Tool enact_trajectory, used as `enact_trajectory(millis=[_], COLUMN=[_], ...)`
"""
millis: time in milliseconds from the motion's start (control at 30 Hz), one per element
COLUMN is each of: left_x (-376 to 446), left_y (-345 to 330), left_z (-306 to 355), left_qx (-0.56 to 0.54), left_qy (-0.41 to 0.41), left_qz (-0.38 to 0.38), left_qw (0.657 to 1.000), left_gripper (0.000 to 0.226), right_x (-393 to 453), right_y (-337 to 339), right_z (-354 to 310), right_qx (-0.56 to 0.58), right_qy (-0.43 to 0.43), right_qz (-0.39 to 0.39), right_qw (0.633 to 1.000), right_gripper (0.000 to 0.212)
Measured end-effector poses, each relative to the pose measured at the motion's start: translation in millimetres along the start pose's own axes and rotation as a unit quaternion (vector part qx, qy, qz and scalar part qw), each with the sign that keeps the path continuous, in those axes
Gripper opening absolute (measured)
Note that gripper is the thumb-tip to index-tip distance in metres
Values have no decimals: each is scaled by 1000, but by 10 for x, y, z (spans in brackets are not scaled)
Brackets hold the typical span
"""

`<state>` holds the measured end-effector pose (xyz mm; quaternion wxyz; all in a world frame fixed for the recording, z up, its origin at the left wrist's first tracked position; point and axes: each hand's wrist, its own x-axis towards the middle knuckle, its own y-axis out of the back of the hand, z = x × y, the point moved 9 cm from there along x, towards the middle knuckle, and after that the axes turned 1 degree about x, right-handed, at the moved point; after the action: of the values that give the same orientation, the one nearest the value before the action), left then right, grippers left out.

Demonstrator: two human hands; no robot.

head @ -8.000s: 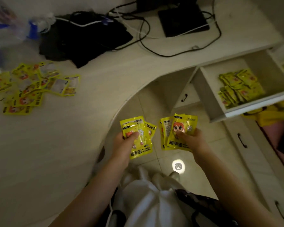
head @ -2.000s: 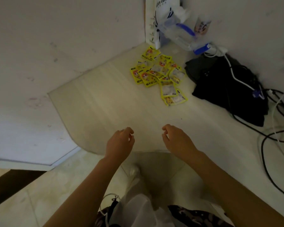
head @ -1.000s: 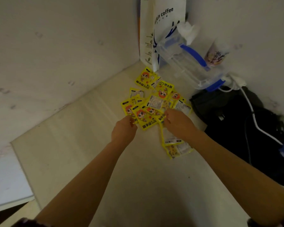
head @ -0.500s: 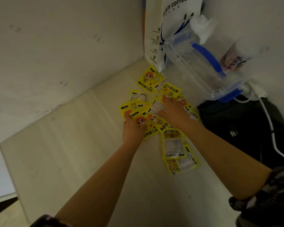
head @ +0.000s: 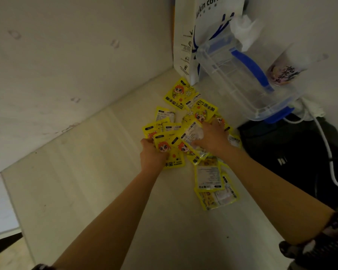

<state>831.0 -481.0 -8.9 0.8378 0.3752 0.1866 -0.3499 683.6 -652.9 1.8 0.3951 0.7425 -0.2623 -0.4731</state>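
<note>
Several yellow hand-warmer packets [head: 180,94] lie scattered in the far corner of the pale wooden desk [head: 82,172]. My left hand [head: 151,154] grips packets at the left edge of the heap, fingers curled under one with a cartoon face. My right hand [head: 211,137] lies on the middle of the heap, fingers curled over a packet with its white back up. Two more packets [head: 209,177] lie apart, nearer to me, below my right forearm.
A white paper coffee bag [head: 185,39] stands in the corner against the wall. A clear plastic box with blue handle [head: 240,78] leans beside it, with a drink cup [head: 283,71] behind. Black cloth [head: 293,152] and white cables [head: 328,152] lie to the right.
Both hands, holding nothing two seconds ago, have reached forward to the packet heap and closed on packets. In the last half second they have drawn packets together towards the middle.
</note>
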Motion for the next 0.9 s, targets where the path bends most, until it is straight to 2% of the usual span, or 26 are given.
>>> enact_trajectory(millis=[100,200,333,567,733,900], left_x=[14,17,-1,166,299,308], left_y=[84,188,337,425,398,282], left_z=[-88,-151,-219,-216,-154,-80], left_qx=[-17,-39,-77,-112,-78,-89], left_qy=[10,6,7,29,24,24], left_qz=[-11,-24,-34,7,44,42], left_qw=[1000,999,996,993,996,995], left_gripper=[42,12,8,10,12,11], right_x=[-78,-206,-410,-510,-390,-308], right_y=[9,79,54,-135,-108,-212], right_z=[-6,-15,53,-63,-242,-272], right_qx=[65,168,203,88,11,-28], right_qy=[25,44,40,63,69,50], right_qz=[11,27,33,21,48,59], right_qw=[998,984,978,994,996,997], right_gripper=[65,54,37,56,57,62])
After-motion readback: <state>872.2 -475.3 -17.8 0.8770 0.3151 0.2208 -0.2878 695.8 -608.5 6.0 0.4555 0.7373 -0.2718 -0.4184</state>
